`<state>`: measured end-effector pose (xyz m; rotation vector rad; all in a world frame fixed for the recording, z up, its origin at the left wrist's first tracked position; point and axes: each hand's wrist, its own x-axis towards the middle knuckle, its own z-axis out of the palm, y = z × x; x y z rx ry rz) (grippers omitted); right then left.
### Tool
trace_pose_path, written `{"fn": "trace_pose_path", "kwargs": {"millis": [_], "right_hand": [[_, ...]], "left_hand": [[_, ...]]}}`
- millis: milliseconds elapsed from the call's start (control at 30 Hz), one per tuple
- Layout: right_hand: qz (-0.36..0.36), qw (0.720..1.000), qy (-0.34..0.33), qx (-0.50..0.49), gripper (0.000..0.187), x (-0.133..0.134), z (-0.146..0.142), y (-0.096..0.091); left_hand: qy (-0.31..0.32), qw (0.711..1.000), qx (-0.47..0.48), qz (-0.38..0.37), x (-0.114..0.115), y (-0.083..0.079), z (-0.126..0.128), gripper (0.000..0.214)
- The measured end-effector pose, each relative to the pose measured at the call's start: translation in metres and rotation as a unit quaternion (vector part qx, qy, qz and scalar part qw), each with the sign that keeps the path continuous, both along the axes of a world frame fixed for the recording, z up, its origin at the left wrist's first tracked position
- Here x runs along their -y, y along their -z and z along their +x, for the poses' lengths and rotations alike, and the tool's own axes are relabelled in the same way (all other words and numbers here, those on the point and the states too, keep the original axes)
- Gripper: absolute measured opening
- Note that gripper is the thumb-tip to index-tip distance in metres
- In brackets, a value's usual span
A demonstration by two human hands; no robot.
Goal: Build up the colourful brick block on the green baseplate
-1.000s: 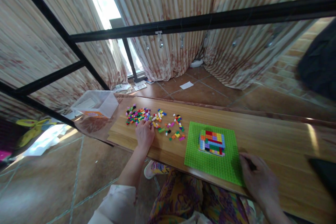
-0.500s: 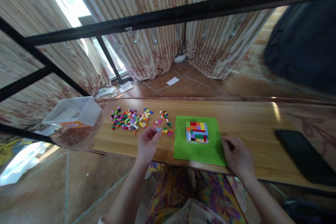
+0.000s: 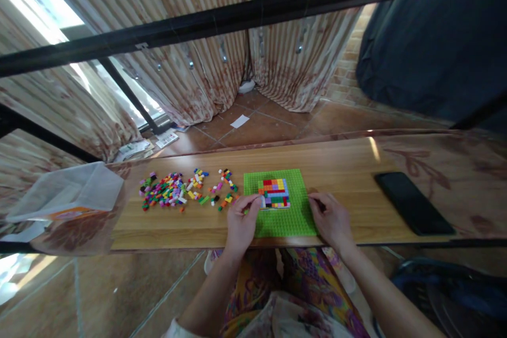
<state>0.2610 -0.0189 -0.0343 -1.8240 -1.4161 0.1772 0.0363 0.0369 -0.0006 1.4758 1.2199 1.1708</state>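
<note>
A green baseplate (image 3: 291, 222) lies on the wooden board in front of me. On it stands a small block of many-coloured bricks (image 3: 274, 193). My left hand (image 3: 241, 219) is pinched on a small pale brick and holds it at the left edge of that block. My right hand (image 3: 331, 217) rests with curled fingers on the right edge of the baseplate. A scatter of loose coloured bricks (image 3: 174, 194) lies to the left of the plate.
A clear plastic tub (image 3: 67, 198) sits at the left end of the board (image 3: 348, 166). A black phone (image 3: 414, 203) lies to the right. A black metal bar (image 3: 253, 13) crosses overhead. Curtains hang behind, over a tiled floor.
My left hand picked a small pale brick from the loose pile and carried it right to the built block. The view swung so that the plate is now in the middle.
</note>
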Motion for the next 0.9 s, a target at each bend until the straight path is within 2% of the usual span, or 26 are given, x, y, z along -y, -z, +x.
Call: {"fn": "trace_pose_path", "kwargs": {"millis": [200, 367, 667, 767, 900], "right_hand": [[0.002, 1.0, -0.001, -0.007, 0.026, 0.0, 0.001, 0.001], [-0.002, 1.0, 0.0, -0.007, 0.03, 0.0, 0.001, 0.0], [-0.01, 1.0, 0.007, -0.004, 0.029, 0.0, 0.0, -0.003], [-0.003, 1.0, 0.004, -0.009, 0.029, 0.0, 0.001, -0.001], [-0.003, 1.0, 0.001, -0.015, 0.029, 0.0, 0.001, 0.0]], "left_hand": [[-0.02, 0.994, 0.088, -0.067, -0.009, 0.009, 0.008, 0.021], [-0.021, 0.994, 0.087, -0.066, -0.01, 0.01, 0.01, 0.021], [-0.047, 0.999, 0.015, -0.001, -0.008, 0.015, 0.015, 0.02], [-0.06, 0.996, -0.049, 0.042, -0.004, 0.012, 0.015, 0.02], [-0.041, 0.981, -0.16, 0.103, -0.002, 0.006, 0.009, 0.02]]}}
